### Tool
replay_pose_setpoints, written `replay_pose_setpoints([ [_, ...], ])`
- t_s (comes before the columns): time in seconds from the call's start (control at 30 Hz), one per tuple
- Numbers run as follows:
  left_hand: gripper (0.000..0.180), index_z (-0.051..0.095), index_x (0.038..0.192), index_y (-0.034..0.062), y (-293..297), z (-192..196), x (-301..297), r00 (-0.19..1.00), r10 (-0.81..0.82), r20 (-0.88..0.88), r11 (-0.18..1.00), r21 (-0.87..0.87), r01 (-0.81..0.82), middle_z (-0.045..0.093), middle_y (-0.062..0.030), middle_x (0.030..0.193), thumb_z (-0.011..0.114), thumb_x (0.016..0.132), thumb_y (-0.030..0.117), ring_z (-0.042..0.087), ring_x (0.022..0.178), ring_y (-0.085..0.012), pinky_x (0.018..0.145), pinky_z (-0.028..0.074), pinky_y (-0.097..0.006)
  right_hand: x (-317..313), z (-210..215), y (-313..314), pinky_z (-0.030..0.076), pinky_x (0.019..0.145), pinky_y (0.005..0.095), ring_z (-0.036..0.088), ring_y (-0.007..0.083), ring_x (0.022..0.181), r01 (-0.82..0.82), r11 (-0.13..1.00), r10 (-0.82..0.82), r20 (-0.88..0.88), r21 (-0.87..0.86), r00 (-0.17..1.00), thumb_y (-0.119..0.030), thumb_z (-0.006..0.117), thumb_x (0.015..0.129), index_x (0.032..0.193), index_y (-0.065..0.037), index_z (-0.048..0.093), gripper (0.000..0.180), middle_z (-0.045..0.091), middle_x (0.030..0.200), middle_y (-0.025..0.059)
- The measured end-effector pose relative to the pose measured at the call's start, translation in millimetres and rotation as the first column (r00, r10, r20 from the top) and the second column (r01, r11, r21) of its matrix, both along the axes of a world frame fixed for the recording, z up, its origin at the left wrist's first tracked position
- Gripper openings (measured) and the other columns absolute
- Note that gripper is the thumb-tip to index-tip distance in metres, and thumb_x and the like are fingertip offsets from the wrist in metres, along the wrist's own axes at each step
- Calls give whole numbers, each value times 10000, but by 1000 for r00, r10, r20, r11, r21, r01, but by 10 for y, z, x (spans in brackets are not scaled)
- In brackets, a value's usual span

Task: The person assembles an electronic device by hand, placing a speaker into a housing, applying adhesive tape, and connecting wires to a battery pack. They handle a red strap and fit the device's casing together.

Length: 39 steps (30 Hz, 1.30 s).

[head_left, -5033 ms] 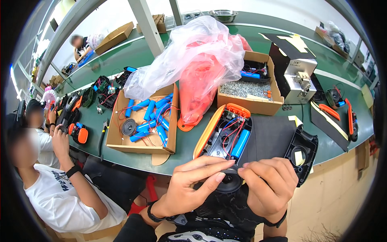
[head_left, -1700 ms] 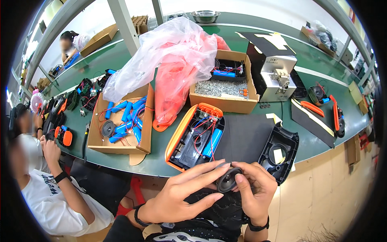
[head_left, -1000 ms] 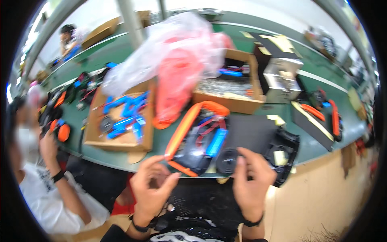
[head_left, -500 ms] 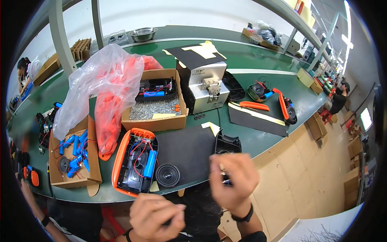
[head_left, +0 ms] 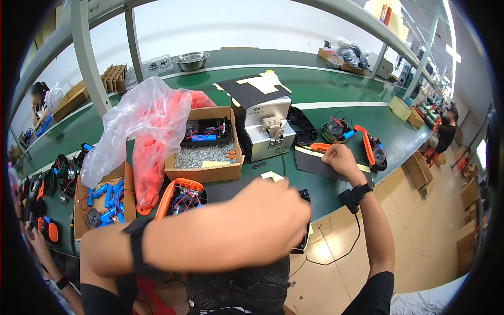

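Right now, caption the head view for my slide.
Right hand at the yellow-edged black board, left hand blurred before the black mat.

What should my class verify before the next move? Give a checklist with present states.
1. Right hand at the taped black board: ok.
2. Right grip holding something: cannot tell.
3. Left hand seen sharply: not ok, blurred.
4. Orange-rimmed case fully visible: not ok, left arm covers part.
5. Black cover fully visible: not ok, left hand overlaps it.
6. Silver machine unobstructed by hands: ok.
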<state>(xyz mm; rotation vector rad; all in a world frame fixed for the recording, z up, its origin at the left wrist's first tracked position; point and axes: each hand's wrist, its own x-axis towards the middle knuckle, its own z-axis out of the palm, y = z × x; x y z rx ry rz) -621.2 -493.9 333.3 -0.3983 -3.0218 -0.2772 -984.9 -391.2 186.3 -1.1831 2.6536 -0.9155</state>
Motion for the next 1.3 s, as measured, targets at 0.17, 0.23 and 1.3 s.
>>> replay_pose_setpoints([
  [0.17,315,727,956,-39,-241,-610,-1311,974,164,156,982,-120,-146,710,-208,1029,657,923,267,685,1055,-391,840,596,-495,-92,-69,13,551,779,415,734,321,870,-12,994,20,-75,106,997,-156,782,848,887,-22,731,149,750,882,167],
  [0.23,307,715,1048,-16,-395,-958,-1680,985,153,76,985,-94,-146,681,-189,1145,646,934,261,660,1110,-379,878,586,-495,-120,-46,-5,546,807,451,724,393,956,-62,989,77,-108,132,991,-163,746,868,914,5,725,175,740,942,235],
  [1.3,535,682,1378,216,-506,-1483,-1940,982,184,-50,982,46,-182,567,-98,1294,782,881,385,535,1260,-305,950,564,-459,-198,345,-162,581,650,295,668,126,749,-133,958,7,442,255,897,-231,697,960,838,-10,701,252,668,799,25],
])
